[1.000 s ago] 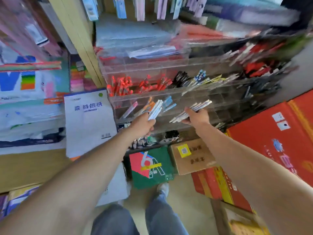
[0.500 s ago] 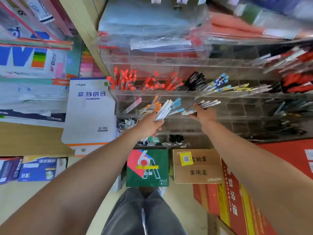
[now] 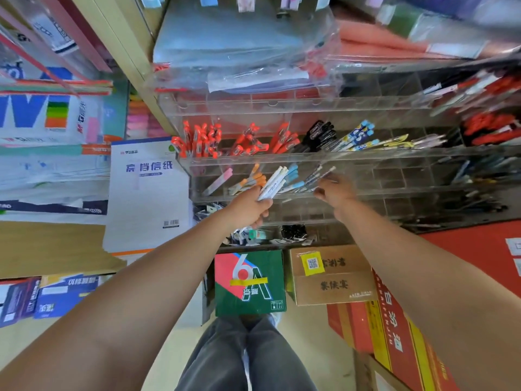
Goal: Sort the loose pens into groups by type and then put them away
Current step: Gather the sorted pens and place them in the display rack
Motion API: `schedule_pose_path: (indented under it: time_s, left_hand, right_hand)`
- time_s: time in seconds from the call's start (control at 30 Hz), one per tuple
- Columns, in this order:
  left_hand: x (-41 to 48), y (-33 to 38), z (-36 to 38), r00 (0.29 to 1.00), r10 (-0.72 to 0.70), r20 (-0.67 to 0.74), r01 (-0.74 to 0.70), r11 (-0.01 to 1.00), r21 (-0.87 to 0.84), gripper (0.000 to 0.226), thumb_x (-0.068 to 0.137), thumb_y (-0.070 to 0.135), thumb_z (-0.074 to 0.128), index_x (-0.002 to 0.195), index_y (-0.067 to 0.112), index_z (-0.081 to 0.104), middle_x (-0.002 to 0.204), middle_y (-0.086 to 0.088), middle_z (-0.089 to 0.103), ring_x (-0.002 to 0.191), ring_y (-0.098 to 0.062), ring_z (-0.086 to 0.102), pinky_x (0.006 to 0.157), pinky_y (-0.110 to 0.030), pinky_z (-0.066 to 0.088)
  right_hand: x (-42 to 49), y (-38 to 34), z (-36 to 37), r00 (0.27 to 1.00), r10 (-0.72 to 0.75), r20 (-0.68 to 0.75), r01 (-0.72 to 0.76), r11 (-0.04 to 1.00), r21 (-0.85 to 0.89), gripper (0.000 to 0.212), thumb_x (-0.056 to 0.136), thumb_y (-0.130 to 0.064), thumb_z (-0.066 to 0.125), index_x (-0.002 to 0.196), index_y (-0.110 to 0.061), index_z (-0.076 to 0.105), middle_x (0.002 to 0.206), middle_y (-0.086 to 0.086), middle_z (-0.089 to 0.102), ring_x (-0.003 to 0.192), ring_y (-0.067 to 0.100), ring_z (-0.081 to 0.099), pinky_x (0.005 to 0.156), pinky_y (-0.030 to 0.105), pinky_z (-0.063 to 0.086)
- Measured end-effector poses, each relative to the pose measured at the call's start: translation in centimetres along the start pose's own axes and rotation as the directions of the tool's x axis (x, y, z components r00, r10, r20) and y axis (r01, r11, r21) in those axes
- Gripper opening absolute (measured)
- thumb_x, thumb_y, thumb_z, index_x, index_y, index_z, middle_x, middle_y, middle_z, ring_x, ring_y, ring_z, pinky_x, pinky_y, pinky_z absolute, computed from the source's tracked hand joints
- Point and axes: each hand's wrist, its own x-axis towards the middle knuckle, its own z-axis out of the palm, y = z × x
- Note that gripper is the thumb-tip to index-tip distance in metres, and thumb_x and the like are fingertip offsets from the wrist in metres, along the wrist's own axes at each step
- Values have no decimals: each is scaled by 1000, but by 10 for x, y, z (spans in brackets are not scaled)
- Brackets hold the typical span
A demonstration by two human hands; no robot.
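Observation:
My left hand (image 3: pixel 249 208) grips a bundle of white pens (image 3: pixel 273 182), their ends pointing up and right in front of the clear acrylic pen rack (image 3: pixel 352 160). My right hand (image 3: pixel 335 193), fingers curled, holds a bundle of thin grey-white pens (image 3: pixel 317 177) at a middle-row compartment of the rack. That row also holds a pink pen (image 3: pixel 221 179), orange-capped pens (image 3: pixel 255 180) and blue-capped pens (image 3: pixel 293 172). The row above holds red pens (image 3: pixel 201 139), black pens (image 3: pixel 320 135) and blue-white pens (image 3: pixel 358 135).
Plastic-wrapped folders (image 3: pixel 239 52) lie on top of the rack. A white paper pad (image 3: pixel 148 193) leans at its left. A green box (image 3: pixel 249 283), a brown carton (image 3: pixel 329 275) and red cartons (image 3: pixel 394 328) stand on the floor below. My legs (image 3: pixel 245 356) are under the rack.
My right hand has moved left and in toward the rack, carrying the thin pens up to a middle-row compartment. My left hand has kept hold of the white pens. The camera has tilted.

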Motion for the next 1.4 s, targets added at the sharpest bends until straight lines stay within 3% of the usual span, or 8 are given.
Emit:
schedule_pose_path:
  time_s: [0.33,0.5,0.6,0.7,0.83,0.9,1.17,1.4]
  left_hand:
    - [-5,1,-10,990,77,114,-84,995,61,29,101,20,44,127,8,41,78,-5,57,62,-19,54,61,-34,48]
    - [-16,21,-2,960,102,261,-132,986,100,18,101,24,45,116,13,42,79,-2,59,58,-11,55,53,-23,48]
    - [-20,33,10,935,96,343,-159,974,161,16,101,25,45,102,9,45,76,-2,59,57,-10,56,58,-25,50]
    - [-23,45,25,922,62,381,-136,976,170,20,99,26,50,95,7,45,76,-3,60,59,-11,59,61,-26,53]
    - [-21,60,42,926,-3,377,-61,985,159,14,97,22,55,91,12,48,76,-5,58,57,-14,59,54,-22,52]
    - [-19,68,51,929,-6,370,-71,978,194,18,98,25,53,83,17,46,74,-4,55,53,-12,57,65,-30,55]
    - [-3,90,94,971,16,240,-83,958,273,36,97,41,50,83,8,53,63,-1,55,52,-12,49,56,-21,40]
    - [6,104,105,989,62,138,-84,984,159,10,95,20,58,90,13,52,74,-1,58,58,-10,54,52,-19,47]
  right_hand:
    - [-37,7,8,996,-30,-82,31,999,13,31,92,-23,63,118,-8,55,81,1,59,64,12,54,64,26,53]
    - [-78,2,5,933,-55,357,15,994,113,54,68,-58,69,105,-19,64,82,-5,66,68,11,52,64,24,42]
    - [-82,5,5,928,-45,370,1,993,117,44,75,-42,76,101,-10,60,50,-8,50,48,10,39,48,21,29]
    - [-85,4,-6,960,-28,277,-12,990,140,24,87,-19,66,101,-3,54,35,-12,47,30,0,41,37,15,34]
    - [-74,4,-29,979,-48,199,17,988,156,14,87,-15,67,88,-7,55,37,-6,43,30,6,34,37,20,27]
    - [-67,3,-41,978,-50,202,21,990,141,20,84,-21,71,90,-8,57,42,-3,40,35,9,32,39,22,26]
    - [-45,-7,-86,915,18,403,-40,998,46,16,85,-19,71,81,-9,59,46,1,47,37,10,36,42,21,30]
    - [-21,-17,-95,933,-50,357,26,997,73,19,89,-11,64,73,-7,58,49,2,50,37,7,40,37,18,31]
